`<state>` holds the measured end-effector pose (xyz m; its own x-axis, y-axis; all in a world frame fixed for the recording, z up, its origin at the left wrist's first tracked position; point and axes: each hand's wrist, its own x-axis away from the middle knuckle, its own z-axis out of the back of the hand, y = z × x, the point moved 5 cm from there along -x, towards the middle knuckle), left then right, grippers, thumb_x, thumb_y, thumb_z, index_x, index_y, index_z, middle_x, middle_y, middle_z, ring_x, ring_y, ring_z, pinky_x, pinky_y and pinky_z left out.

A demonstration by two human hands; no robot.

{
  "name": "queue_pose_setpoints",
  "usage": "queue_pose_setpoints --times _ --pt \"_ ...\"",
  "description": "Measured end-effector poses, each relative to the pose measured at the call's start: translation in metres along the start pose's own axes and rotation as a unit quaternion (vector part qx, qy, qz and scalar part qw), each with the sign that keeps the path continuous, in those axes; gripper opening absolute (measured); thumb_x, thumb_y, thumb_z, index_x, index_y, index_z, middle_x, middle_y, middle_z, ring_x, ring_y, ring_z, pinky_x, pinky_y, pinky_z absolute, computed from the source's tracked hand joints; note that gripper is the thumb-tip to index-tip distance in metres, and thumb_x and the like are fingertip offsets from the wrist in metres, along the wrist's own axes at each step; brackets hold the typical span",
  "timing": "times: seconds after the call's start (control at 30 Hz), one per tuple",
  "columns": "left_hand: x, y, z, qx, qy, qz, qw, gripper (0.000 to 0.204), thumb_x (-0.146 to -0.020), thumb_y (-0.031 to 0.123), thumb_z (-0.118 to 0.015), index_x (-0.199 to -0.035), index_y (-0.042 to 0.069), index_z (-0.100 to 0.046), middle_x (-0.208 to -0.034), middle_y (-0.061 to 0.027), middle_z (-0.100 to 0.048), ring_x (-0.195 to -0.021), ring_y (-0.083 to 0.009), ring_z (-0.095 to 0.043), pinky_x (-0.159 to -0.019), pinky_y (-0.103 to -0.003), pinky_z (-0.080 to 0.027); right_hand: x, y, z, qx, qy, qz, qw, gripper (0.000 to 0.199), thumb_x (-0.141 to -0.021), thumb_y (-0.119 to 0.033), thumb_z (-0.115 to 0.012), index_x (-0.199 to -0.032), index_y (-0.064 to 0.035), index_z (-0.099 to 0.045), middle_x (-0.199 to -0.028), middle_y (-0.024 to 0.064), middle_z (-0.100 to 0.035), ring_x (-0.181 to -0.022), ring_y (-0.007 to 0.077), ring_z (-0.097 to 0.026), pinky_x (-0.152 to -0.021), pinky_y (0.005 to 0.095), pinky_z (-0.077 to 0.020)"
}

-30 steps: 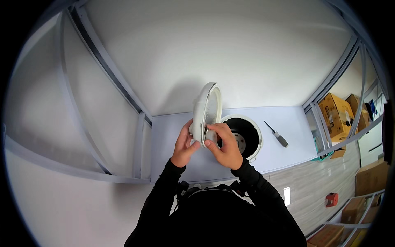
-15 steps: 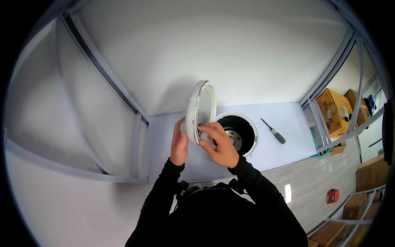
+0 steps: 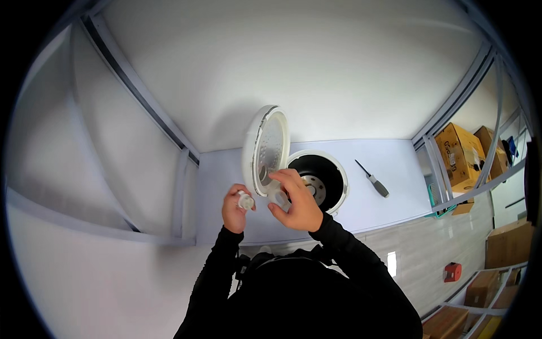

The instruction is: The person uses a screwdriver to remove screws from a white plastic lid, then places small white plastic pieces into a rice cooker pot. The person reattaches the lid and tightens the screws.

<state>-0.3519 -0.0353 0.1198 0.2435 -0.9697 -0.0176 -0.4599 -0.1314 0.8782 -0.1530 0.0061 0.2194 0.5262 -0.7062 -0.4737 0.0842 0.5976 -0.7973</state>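
Nearer the tilted lid, the right hand curls by a clear piece (gripped or not, I can't tell). At the lid's near left, the left hand clasps a cap.

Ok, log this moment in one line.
left hand: small white part held | right hand: by lid, lower edge | lid: raised | cooker: open | screwdriver: on table

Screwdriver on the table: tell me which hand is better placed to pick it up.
Likely the right hand: it is nearer the screwdriver, though it is at the lid. The left hand is farther off and holds a small white part.
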Motion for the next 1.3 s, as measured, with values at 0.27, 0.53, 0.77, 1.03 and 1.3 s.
queue_pose_setpoints --times 0.27,0.53,0.77,1.03,1.3 --pt "0.036 -0.033 -0.024 -0.028 -0.013 0.104 0.994 0.04 -0.109 0.044 -0.046 -0.117 0.005 -0.054 -0.104 -0.0054 -0.061 -0.089 -0.0159 -0.063 -0.071 -0.031 -0.054 0.027 0.009 -0.011 -0.008 -0.069 0.045 0.997 0.049 -0.077 -0.013 -0.088 -0.114 -0.0085 -0.057 -0.125 0.0128 -0.052 -0.093 0.0279 -0.062 -0.077 0.0381 -0.053" --pt "0.061 -0.034 -0.037 -0.024 -0.024 0.133 0.991 0.033 -0.105 0.03 -0.062 -0.125 0.005 -0.054 -0.11 -0.005 -0.062 -0.1 -0.0137 -0.063 -0.083 -0.028 -0.056 0.04 0.012 -0.021 0.091 -0.081 0.134 0.983 0.038 -0.072 -0.025 -0.091 -0.097 -0.0107 -0.065 -0.109 0.0041 -0.064 -0.094 0.0282 -0.063 -0.081 0.0391 -0.0524" --pt "0.068 -0.033 -0.045 -0.034 -0.096 0.134 0.986 0.033 -0.094 0.015 -0.071 -0.121 0.001 -0.059 -0.102 -0.0036 -0.065 -0.092 -0.0125 -0.064 -0.081 -0.027 -0.054 0.043 -0.001 -0.009 0.104 -0.094 0.136 0.981 0.036 -0.07 -0.028 -0.091 -0.092 -0.0117 -0.068 -0.107 0.003 -0.065 -0.095 0.0262 -0.064 -0.081 0.038 -0.0519" --pt "0.049 0.018 -0.095 -0.335 -0.293 -0.073 0.892 0.022 -0.073 -0.008 -0.072 -0.09 0.004 -0.066 -0.095 -0.0087 -0.065 -0.083 -0.0209 -0.066 -0.075 -0.034 -0.053 0.056 0.007 0.071 0.11 0.044 0.123 0.985 0.017 -0.079 -0.014 -0.083 -0.082 -0.0092 -0.067 -0.086 0.0064 -0.067 -0.07 0.0263 -0.064 -0.063 0.0373 -0.0502" --pt "0.044 0.021 -0.172 -0.418 -0.335 -0.112 0.837 0.015 -0.077 0.0 -0.079 -0.086 0.004 -0.067 -0.089 -0.009 -0.065 -0.079 -0.027 -0.067 -0.072 -0.035 -0.053 0.121 0.13 0.201 0.423 0.162 -0.141 0.88 0.029 -0.083 -0.016 -0.08 -0.107 -0.0053 -0.067 -0.103 0.014 -0.067 -0.093 0.0337 -0.065 -0.073 0.0456 -0.0544"
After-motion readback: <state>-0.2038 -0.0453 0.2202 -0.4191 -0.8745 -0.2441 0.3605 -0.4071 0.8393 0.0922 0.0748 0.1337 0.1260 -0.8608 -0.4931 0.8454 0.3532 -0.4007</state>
